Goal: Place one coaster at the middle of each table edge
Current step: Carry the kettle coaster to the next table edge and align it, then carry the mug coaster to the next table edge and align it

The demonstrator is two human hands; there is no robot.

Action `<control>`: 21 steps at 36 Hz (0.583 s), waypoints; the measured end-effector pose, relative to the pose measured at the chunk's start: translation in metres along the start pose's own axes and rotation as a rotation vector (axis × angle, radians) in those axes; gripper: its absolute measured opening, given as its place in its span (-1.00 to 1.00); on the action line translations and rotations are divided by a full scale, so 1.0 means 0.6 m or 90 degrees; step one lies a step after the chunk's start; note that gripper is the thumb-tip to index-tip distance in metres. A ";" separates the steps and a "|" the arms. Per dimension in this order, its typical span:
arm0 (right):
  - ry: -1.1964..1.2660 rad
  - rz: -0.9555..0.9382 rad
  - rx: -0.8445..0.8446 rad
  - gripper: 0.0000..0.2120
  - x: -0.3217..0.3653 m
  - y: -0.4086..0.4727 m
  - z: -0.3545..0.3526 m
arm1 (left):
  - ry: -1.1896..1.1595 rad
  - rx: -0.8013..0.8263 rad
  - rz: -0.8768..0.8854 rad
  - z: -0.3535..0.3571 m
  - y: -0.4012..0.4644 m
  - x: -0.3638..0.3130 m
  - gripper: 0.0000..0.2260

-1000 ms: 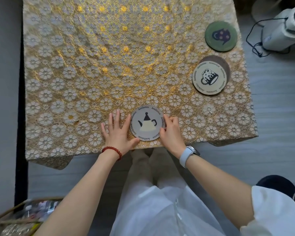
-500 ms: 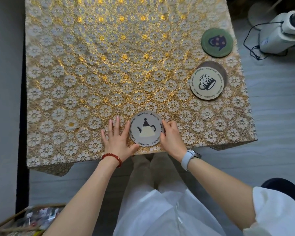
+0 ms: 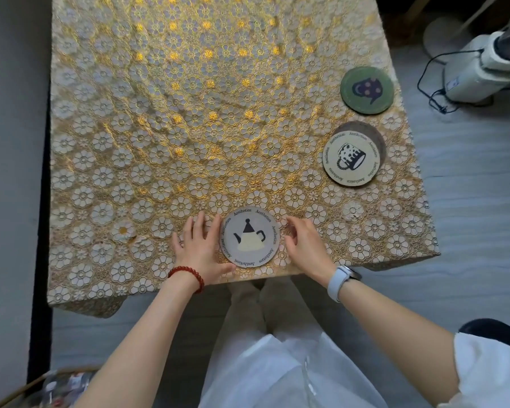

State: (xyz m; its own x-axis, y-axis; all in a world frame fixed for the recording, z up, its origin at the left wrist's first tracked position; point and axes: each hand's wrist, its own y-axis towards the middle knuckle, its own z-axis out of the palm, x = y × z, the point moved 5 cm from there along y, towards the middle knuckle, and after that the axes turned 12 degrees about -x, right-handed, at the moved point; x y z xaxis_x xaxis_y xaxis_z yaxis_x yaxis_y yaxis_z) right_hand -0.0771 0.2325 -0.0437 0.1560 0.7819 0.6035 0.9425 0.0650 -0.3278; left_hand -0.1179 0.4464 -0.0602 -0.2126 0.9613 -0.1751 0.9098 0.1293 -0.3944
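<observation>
A round grey coaster with a teapot picture (image 3: 249, 237) lies flat near the middle of the table's near edge. My left hand (image 3: 199, 248) rests flat on the cloth, its fingers and thumb against the coaster's left rim. To the right of the coaster is my right hand (image 3: 304, 248), fingers curled, with a narrow gap to the rim. A cream coaster with a mug picture (image 3: 351, 159) sits by the right edge, on top of a brown coaster (image 3: 373, 135). A green coaster (image 3: 367, 90) lies farther back along that edge.
The table (image 3: 159, 113) is covered by a gold flower-lace cloth that hangs over its edges. A white appliance with a black cable (image 3: 477, 72) stands on the floor to the right. A basket (image 3: 42, 387) sits at the lower left.
My right hand has come off the teapot coaster's right rim and its fingers have curled. The left hand and the coaster have stayed in place.
</observation>
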 end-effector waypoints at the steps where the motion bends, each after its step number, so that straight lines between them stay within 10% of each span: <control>1: -0.009 -0.002 -0.010 -0.58 -0.006 0.007 -0.012 | 0.001 -0.002 0.009 -0.006 0.008 -0.009 0.01; 21: -0.179 0.114 -0.175 -0.38 -0.132 0.233 -0.219 | 0.043 -0.053 0.118 -0.004 0.199 -0.241 -0.27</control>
State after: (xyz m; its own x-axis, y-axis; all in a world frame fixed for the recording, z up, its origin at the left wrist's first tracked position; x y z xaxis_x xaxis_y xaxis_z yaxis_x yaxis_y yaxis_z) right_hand 0.0813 0.0982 -0.0419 0.2740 0.9068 0.3202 0.9573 -0.2255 -0.1808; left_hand 0.0227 0.3233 -0.0797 -0.0174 0.9843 -0.1756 0.9579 -0.0339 -0.2850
